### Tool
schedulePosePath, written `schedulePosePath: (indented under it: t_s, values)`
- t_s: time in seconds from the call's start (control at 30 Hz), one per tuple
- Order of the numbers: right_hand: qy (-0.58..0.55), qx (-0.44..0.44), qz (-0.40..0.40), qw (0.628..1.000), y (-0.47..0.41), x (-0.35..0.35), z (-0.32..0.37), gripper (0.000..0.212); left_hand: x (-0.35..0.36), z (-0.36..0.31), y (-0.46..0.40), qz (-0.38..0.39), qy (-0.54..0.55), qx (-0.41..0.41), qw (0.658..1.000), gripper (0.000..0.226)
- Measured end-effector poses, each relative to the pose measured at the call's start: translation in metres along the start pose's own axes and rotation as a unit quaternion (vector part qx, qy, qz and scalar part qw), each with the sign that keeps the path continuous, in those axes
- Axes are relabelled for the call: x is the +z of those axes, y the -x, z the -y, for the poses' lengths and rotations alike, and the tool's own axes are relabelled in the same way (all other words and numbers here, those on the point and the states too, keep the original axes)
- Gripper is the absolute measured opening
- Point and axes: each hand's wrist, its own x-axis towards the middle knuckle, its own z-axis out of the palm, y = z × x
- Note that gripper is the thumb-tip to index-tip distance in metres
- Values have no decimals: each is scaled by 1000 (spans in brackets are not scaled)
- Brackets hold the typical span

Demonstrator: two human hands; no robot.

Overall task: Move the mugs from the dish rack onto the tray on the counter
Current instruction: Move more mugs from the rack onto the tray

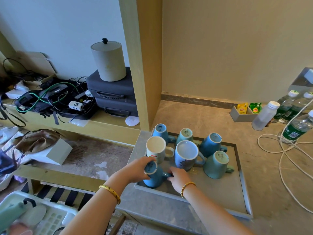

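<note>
A grey rimmed tray point(225, 199) lies on the counter with several mugs upside down on it, blue, teal and one white point(156, 148). At its near left corner stands a blue mug point(153, 177), base up. My left hand point(137, 169) grips this mug's body from the left. My right hand point(177, 178) pinches its handle from the right. The white dish rack point(50, 216) shows at the bottom left, with a green mug point(11, 216) blurred at its near edge.
Water bottles point(296, 128) and a looping white cable point(286, 150) lie on the counter to the right. A grey tea-bag box point(243, 113) sits behind them. A wooden upright point(144, 65) stands just behind the tray's left corner; cluttered shelves lie left.
</note>
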Motion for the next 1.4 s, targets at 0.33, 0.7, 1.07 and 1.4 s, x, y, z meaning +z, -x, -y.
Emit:
schedulePosePath:
  t_s: [0.33, 0.7, 1.07, 1.4]
  values:
    - [30, -13, 34, 999, -6, -2, 5, 25, 7, -5, -2, -15, 37, -36, 999, 74]
    - [16, -1, 18, 1000, -9, 0, 5, 28, 11, -7, -5, -59, 85, -57, 993, 69]
    - [21, -8, 24, 999, -8, 0, 4, 26, 12, -6, -3, -56, 75, -62, 994, 70]
    - [20, -26, 29, 999, -1, 1, 1, 25, 19, -2, 5, -59, 74, -70, 993, 71]
